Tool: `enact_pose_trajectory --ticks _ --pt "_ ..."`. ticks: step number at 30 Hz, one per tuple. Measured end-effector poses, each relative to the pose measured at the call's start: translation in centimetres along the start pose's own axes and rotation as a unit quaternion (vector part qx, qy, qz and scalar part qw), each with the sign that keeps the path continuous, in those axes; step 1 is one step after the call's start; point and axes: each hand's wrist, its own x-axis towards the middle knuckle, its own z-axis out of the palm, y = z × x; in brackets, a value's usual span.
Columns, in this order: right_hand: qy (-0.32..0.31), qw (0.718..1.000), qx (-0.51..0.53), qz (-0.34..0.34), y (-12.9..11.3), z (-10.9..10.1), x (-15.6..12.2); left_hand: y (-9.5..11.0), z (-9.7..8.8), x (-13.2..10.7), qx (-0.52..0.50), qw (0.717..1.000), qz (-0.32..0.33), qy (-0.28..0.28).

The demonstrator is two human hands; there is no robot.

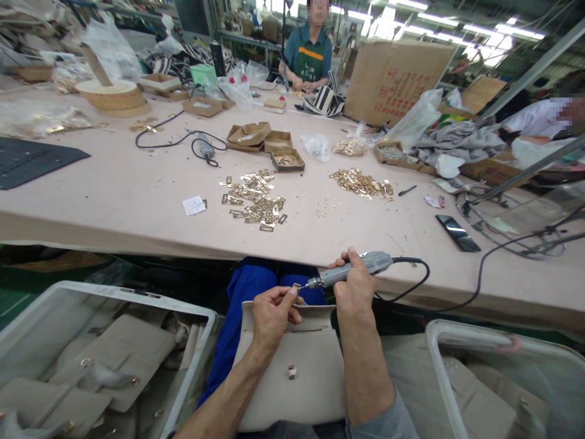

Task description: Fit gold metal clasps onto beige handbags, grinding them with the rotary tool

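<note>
My right hand (354,281) is wrapped round a grey electric screwdriver (336,275), whose tip points left. The bit reaches a small gold metal fitting (297,286) that my left hand (275,311) pinches between thumb and fingers. Below both hands a beige bag (306,390) lies across my lap, with a small clasp (292,372) on its front. My left hand is just above the bag's top edge; whether the fitting touches the bag I cannot tell. The screwdriver's black cord (411,261) loops off to the right over the table edge.
On the table (192,177) lie a pile of gold frames (258,204), another pile of gold parts (361,183), a small box of screws (287,161) and a phone (457,233). White bins (208,317) of beige bags flank me. A co-worker (308,58) sits opposite.
</note>
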Motion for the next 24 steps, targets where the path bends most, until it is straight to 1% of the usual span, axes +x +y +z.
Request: enact_pose_trajectory --ticks 3,7,9,12,16,21,24 --pt "0.038 0.999 0.034 0.017 -0.4 0.4 -0.6 0.1 0.1 -0.1 0.000 1.000 -0.002 0.007" --pt "0.043 0.998 0.034 0.020 -0.5 0.6 -0.9 0.0 0.3 -0.3 0.008 1.000 0.002 0.015" --pt "0.035 0.999 0.028 0.020 -0.5 0.4 -1.0 0.1 0.3 -0.4 0.016 1.000 0.004 0.020" --pt "0.014 1.000 0.021 0.006 -0.6 0.3 -1.2 0.2 0.4 -0.5 0.024 0.999 0.006 0.033" --pt "-0.026 0.998 0.038 -0.037 -1.0 0.3 -1.9 0.2 0.5 -0.4 0.031 0.998 0.005 0.052" --pt "-0.083 0.990 0.052 -0.104 -1.2 0.5 -3.3 0.0 0.5 -0.3 0.041 0.997 0.002 0.059" --pt "-0.115 0.984 0.050 -0.129 -1.1 0.6 -4.0 0.1 0.5 -0.4 0.056 0.997 -0.005 0.060"
